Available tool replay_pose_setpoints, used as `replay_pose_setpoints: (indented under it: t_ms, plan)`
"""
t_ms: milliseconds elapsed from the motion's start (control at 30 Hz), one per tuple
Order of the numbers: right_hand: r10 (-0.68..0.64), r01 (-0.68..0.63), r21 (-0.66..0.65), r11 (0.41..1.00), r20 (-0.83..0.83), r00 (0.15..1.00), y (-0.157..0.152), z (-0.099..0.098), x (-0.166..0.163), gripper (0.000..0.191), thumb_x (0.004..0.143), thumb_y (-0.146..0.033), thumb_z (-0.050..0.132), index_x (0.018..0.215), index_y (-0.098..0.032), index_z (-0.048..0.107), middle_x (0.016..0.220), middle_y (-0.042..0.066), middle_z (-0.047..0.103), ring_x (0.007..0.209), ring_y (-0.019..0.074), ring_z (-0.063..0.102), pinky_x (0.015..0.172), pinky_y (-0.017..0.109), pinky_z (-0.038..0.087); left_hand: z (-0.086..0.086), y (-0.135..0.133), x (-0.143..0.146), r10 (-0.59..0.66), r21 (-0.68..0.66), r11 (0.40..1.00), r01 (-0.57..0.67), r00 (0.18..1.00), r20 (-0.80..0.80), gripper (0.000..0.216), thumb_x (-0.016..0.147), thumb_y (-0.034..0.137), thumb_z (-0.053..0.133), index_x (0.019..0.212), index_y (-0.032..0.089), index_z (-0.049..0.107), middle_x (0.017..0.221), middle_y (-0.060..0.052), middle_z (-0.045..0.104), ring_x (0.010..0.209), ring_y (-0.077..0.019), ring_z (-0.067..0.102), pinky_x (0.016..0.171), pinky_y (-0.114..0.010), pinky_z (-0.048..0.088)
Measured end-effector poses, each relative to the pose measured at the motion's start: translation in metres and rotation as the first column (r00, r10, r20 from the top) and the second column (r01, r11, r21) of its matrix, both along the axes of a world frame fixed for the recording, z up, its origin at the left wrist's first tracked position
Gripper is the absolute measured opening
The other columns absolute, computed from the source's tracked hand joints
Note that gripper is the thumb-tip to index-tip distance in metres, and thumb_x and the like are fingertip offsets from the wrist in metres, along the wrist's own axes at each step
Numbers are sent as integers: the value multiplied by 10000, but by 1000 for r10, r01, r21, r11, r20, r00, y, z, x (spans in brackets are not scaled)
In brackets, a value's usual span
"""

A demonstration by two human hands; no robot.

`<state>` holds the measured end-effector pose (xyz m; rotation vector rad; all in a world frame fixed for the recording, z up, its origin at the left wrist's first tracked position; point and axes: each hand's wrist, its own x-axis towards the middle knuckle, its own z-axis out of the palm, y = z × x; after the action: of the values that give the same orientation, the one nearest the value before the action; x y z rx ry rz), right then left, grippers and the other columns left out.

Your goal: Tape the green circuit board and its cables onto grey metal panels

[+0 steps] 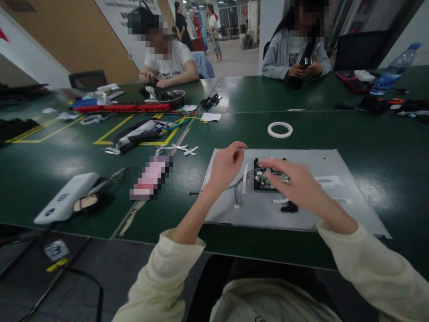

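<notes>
A flat pale-grey panel [228, 210] lies on the green table in front of me. On it sits a green circuit board [273, 180] in a black frame, with grey wires [237, 190] running off its left side. My left hand [225, 167] is raised over the panel's left part, fingers curled into a pinch; anything between the tips is too small to make out. Above the circuit board, my right hand [296, 181] has thumb and fingers apart and covers part of it. Below the board are a small black piece [289, 207] and a white strip [280, 201].
A tape roll [270, 133] lies beyond the panel. To the left are a phone [150, 179], a white power bank [67, 197], tape scraps [190, 150] and a cable bundle [144, 133]. Two people sit across the table. A plastic bottle [393, 71] stands far right.
</notes>
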<state>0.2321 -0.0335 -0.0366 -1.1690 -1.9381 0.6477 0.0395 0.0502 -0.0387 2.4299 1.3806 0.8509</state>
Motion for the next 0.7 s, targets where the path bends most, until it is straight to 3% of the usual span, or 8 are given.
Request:
replay_pose_setpoints:
  t_ms: [100,233,333,400,467,533,667,700]
  plan:
    - [-201,185,-79,980,-417,887,37,28,38,246,855,-268,521,1072,-196,614,967,50,665,929,164,625,848,358,481,24,-56,27,-215,-67,972,224,969,124,235,916,264,387,973,182,600,735,-15,627,630,-121,554,618,-256,426]
    - [-378,331,-218,918,-735,563,94,45,81,193,800,-168,484,948,-183,606,880,29,654,870,138,626,737,283,485,24,-135,84,-658,-99,729,677,733,171,311,891,346,462,1167,220,534,1131,-110,617,1041,-194,570,866,-342,473]
    - [-422,324,-310,894,-827,373,122,44,102,198,776,-116,465,924,-183,579,896,34,637,862,141,615,685,267,478,8,-170,123,-716,-118,676,727,686,130,462,918,401,404,1315,168,433,1309,-179,498,1272,-209,411,1033,-341,367]
    - [-470,287,-394,873,-836,283,131,37,114,187,781,-100,451,899,-181,571,879,32,627,830,125,610,652,241,468,2,-180,140,-677,-224,688,690,722,144,394,943,309,333,1304,197,448,1268,-165,539,1274,-180,419,1020,-343,382]
    - [-541,276,-479,833,-809,230,134,25,129,175,790,-88,437,868,-177,565,834,21,616,775,107,603,607,215,452,2,-183,149,-704,-236,628,742,671,233,338,934,264,350,1207,154,515,1156,-134,608,1185,-182,507,997,-325,423]
    - [-612,286,-551,784,-763,207,134,10,148,176,793,-71,426,847,-173,558,791,8,603,733,96,597,571,203,434,4,-185,151,-767,-235,499,834,552,329,285,919,246,392,1107,95,546,1049,-100,637,1052,-155,585,936,-257,471]
    - [-697,345,-611,712,-673,247,131,-16,185,152,830,-98,401,771,-175,518,737,-3,567,661,86,572,536,205,411,-8,-201,136,-900,-394,-98,914,88,428,267,823,263,558,1047,120,586,1038,-10,637,985,-93,630,808,-105,496]
    - [-699,352,-609,711,-665,262,130,-20,192,162,838,-104,389,745,-180,498,723,-5,555,642,86,562,531,209,408,-17,-208,129,-912,-469,-3,883,190,363,213,810,290,567,991,194,627,1013,39,646,986,-99,636,757,-112,509]
